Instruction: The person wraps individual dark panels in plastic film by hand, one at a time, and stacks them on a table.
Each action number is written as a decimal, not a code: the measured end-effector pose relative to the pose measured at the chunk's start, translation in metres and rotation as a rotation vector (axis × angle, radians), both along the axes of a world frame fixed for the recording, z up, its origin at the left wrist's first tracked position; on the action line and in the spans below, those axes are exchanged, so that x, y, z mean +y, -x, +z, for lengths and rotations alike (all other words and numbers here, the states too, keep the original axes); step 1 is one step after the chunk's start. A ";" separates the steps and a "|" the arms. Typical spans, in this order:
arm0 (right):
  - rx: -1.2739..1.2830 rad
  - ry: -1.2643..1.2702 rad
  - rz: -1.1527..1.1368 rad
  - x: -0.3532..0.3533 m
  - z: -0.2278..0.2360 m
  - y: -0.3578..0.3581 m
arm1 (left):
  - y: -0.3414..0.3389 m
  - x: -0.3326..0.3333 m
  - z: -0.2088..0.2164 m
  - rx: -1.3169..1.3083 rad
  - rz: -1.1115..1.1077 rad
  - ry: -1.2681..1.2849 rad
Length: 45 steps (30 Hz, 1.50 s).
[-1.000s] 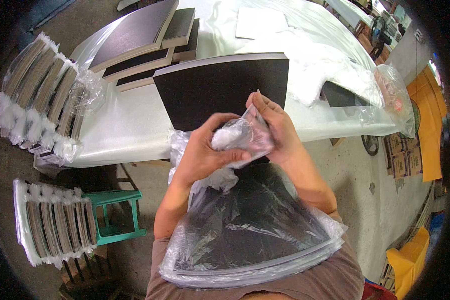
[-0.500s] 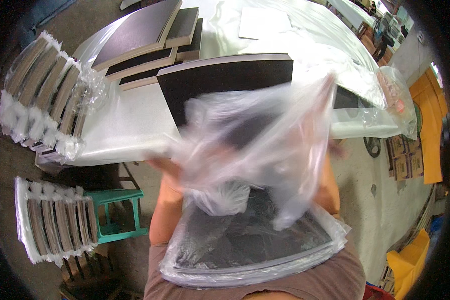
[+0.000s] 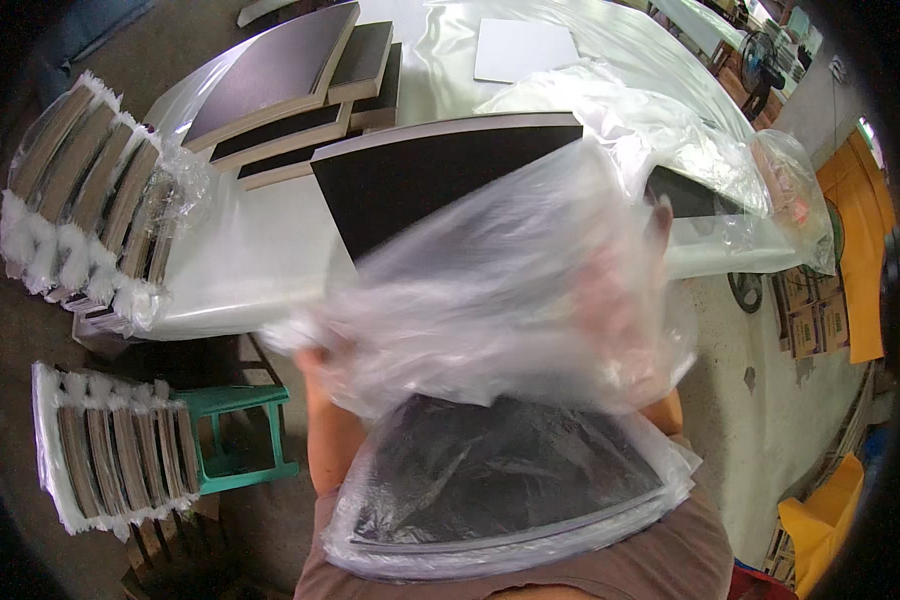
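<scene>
A clear plastic bag (image 3: 460,290), smeared by motion, is spread between my two hands above my lap. My left hand (image 3: 322,352) grips its left side, the fingers partly covered by film. At the other side my right hand (image 3: 610,305) holds the bag and shows pinkish through it; one fingertip sticks out past its edge. Below the bag, a plastic-wrapped stack of flat black panels (image 3: 500,470) rests on my lap. A thick black panel with a pale edge (image 3: 440,175) sits at the table's near edge, partly hidden by the bag.
More black panels (image 3: 275,70) are piled on the plastic-covered table (image 3: 240,280). Loose clear film (image 3: 640,110) and a white sheet (image 3: 523,50) lie there too. Wrapped stacks (image 3: 80,190) stand at left, another (image 3: 120,450) by a green stool (image 3: 245,400). Cartons (image 3: 815,315) are at right.
The bag has swung lower and opened out wider between my hands. My left hand has moved slightly left and down, and the film now covers more of my right hand.
</scene>
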State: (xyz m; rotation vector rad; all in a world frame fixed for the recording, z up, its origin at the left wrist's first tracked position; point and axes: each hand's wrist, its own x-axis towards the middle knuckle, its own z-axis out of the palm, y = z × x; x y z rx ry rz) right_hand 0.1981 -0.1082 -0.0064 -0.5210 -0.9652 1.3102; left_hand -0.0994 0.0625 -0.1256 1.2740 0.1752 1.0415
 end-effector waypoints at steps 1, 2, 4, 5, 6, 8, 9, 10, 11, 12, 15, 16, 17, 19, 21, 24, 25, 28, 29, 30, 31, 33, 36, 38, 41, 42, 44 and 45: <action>0.013 0.001 -0.024 0.001 -0.005 -0.003 | 0.004 0.001 0.019 -0.031 0.052 0.247; 0.013 0.013 -0.048 0.000 -0.008 -0.005 | 0.002 -0.003 0.052 -0.100 0.121 0.501; -0.025 0.027 -0.083 0.001 -0.007 -0.003 | 0.022 0.018 0.072 -0.007 -0.015 0.259; -0.062 0.034 -0.116 0.004 -0.002 -0.003 | 0.026 0.023 0.085 0.084 -0.040 0.117; -0.142 0.064 -0.182 0.005 0.004 -0.006 | 0.020 0.027 0.097 0.269 -0.021 -0.044; -0.400 0.169 -0.315 0.017 0.018 -0.017 | 0.004 0.028 0.122 0.586 0.120 -0.245; -0.611 0.259 -0.390 0.025 0.022 -0.023 | -0.008 0.024 0.133 0.711 0.248 -0.285; -0.821 0.351 -0.463 0.033 0.025 -0.027 | -0.016 0.026 0.140 0.834 0.378 -0.322; -0.908 0.320 -0.619 0.043 0.026 -0.022 | -0.018 0.042 0.131 0.808 0.552 -0.524; -0.996 0.297 -0.789 0.053 0.026 -0.013 | -0.030 0.047 0.134 0.793 0.709 -0.587; -1.299 0.159 -1.160 0.078 0.025 -0.023 | -0.064 0.048 0.133 0.773 1.036 -0.787; -1.406 0.098 -1.259 0.082 0.026 -0.026 | -0.066 0.047 0.128 0.787 1.051 -0.869; -1.390 0.088 -1.248 0.081 0.025 -0.025 | -0.068 0.051 0.123 0.797 1.068 -0.952; -1.359 0.070 -1.231 0.069 0.021 -0.017 | -0.062 0.041 0.118 0.706 1.105 -0.927; -1.351 0.087 -1.245 0.053 0.015 -0.005 | -0.042 0.027 0.101 0.625 1.164 -1.009; -1.263 -0.086 -1.363 0.020 0.006 0.006 | -0.010 -0.003 0.101 0.524 1.066 -1.060; -1.263 -0.185 -1.429 0.010 0.009 0.008 | -0.003 -0.013 0.114 0.497 0.973 -1.032; -1.188 -0.202 -1.141 -0.012 0.040 0.000 | 0.027 -0.026 0.144 0.466 0.490 -0.671; -1.039 -0.125 -0.968 -0.020 0.048 -0.008 | 0.039 -0.014 0.152 0.536 0.160 -0.661; -0.878 -0.033 -0.650 -0.031 0.057 -0.019 | 0.039 -0.020 0.149 0.510 0.022 -0.362; -0.714 -0.005 -0.337 -0.039 0.051 -0.039 | 0.039 -0.028 0.148 0.466 -0.064 -0.051; -0.444 0.233 -0.171 -0.046 0.036 -0.041 | 0.015 -0.035 0.150 0.736 -0.356 0.386; -0.165 0.613 -0.194 -0.053 0.007 -0.020 | 0.013 -0.026 0.098 0.828 -0.642 0.352; -0.235 0.740 -0.235 -0.066 -0.030 -0.033 | 0.016 -0.030 0.055 0.752 -0.565 0.403; -0.022 0.718 -0.169 -0.086 -0.067 -0.026 | 0.029 -0.040 0.027 0.696 -0.419 0.529; 0.044 0.728 -0.142 -0.091 -0.075 -0.022 | 0.033 -0.042 0.016 0.712 -0.329 0.589; 0.151 0.796 -0.085 -0.078 -0.084 -0.009 | 0.044 -0.042 -0.026 0.746 -0.153 0.702; 0.128 0.827 -0.085 -0.077 -0.109 -0.013 | 0.044 -0.038 -0.055 0.755 -0.063 0.672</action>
